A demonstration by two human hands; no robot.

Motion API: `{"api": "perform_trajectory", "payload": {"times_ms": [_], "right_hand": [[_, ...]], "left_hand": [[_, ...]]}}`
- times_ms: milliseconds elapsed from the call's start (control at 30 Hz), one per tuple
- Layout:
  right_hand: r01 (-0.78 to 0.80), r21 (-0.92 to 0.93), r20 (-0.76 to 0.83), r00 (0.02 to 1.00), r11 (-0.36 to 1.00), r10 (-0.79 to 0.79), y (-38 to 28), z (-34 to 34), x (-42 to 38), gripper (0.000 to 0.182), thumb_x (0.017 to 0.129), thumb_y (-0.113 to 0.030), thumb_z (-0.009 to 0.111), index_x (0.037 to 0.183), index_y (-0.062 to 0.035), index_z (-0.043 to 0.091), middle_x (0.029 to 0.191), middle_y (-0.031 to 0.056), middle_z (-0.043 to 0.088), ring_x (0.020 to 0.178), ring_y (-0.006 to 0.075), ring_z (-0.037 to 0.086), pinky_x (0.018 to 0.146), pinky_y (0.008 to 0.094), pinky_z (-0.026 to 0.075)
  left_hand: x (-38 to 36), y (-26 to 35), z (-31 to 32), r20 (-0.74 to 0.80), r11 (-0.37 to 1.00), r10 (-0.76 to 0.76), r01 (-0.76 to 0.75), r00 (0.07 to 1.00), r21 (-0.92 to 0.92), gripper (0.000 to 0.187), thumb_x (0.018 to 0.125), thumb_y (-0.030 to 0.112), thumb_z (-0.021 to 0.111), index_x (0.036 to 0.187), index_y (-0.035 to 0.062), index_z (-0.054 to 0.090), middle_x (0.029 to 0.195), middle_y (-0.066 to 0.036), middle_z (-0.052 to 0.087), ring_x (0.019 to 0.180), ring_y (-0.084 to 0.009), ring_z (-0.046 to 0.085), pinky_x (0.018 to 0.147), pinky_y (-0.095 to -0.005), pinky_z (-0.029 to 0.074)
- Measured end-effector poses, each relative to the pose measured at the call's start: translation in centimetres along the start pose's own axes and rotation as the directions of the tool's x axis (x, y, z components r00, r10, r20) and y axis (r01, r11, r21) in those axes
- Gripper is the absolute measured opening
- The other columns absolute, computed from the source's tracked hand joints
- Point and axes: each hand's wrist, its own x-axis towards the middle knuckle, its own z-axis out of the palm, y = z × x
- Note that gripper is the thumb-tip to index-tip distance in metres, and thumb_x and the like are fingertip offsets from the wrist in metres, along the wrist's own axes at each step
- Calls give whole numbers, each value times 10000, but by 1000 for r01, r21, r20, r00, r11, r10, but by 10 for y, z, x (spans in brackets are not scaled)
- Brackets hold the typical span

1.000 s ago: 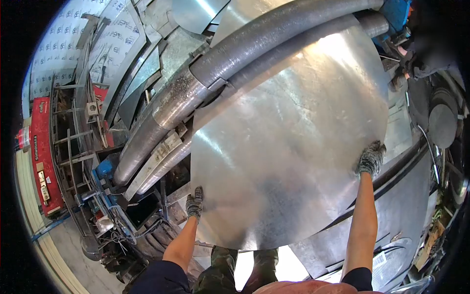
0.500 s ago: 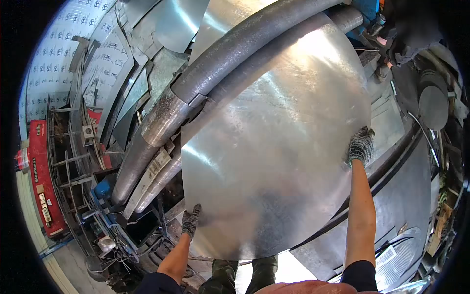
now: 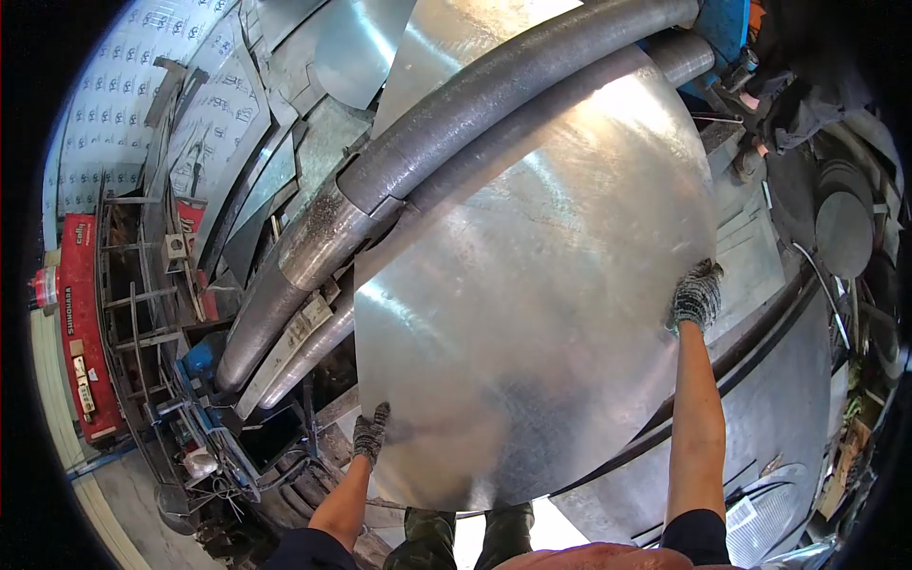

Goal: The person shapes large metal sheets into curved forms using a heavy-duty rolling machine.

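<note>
A large, shiny metal sheet (image 3: 532, 313) with a rounded outline fills the middle of the head view. Its far left side runs along the underside of a long, thick metal roller (image 3: 475, 95). My left hand (image 3: 370, 435), in a grey knitted glove, grips the sheet's near left edge, thumb on top and the other fingers hidden below. At the right edge, my right hand (image 3: 696, 296) wears a matching glove and is closed around the rim, its fingertips partly out of sight.
A second roller (image 3: 686, 59) lies beside the first. Red machine panel (image 3: 84, 328) stands at left, near metal offcuts (image 3: 323, 142). Round plates (image 3: 844, 235) are stacked at right, above a big flat sheet (image 3: 779, 399). Another person in dark clothing (image 3: 807, 104) is at upper right.
The whole view has tilted and shifted slightly. Both hands keep their hold on the sheet, which lies in nearly the same place against the roller.
</note>
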Motion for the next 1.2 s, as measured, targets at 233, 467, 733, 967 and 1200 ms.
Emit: {"api": "perform_trajectory", "payload": {"times_ms": [233,467,733,967,1200], "right_hand": [[12,15,10,1000,1000,-12,-8,-4,4,503,972,-439,326,1302,-89,475,1175,218,616,1019,413,615,836,524,486],[31,28,-3,1000,999,-31,-12,2,15,499,976,-437,317,1296,-92,482,1186,205,616,1004,417,620,827,529,491],[27,-10,50,998,1000,-26,-15,0,29,514,979,-446,287,1305,-99,481,1204,204,606,1013,417,615,841,525,489],[34,11,67,997,999,-34,-19,2,38,540,984,-460,250,1264,-73,501,1147,260,610,1040,448,589,866,536,469],[105,-42,20,994,994,-104,-28,-6,30,573,976,-484,285,1390,-103,396,1300,218,543,1096,407,586,894,527,467]], "left_hand": [[-11,11,5,-50,996,16,-12,999,90,725,785,628,632,1066,-40,619,1031,-205,679,962,-352,644,810,-415,489],[-46,54,2,-52,998,-24,27,998,61,646,790,558,691,1074,-16,608,1040,-158,673,944,-250,631,802,-370,489],[-46,49,5,-42,995,-64,67,997,75,662,792,571,676,1083,-18,599,1055,-170,670,965,-269,633,821,-377,489],[-51,65,5,41,996,-84,84,996,-6,734,759,613,683,1116,-22,597,1069,-183,669,997,-310,634,867,-397,488],[-39,58,4,43,999,-47,47,998,13,903,723,647,691,1255,-59,505,1178,-215,622,1128,-317,583,956,-383,454]]}}
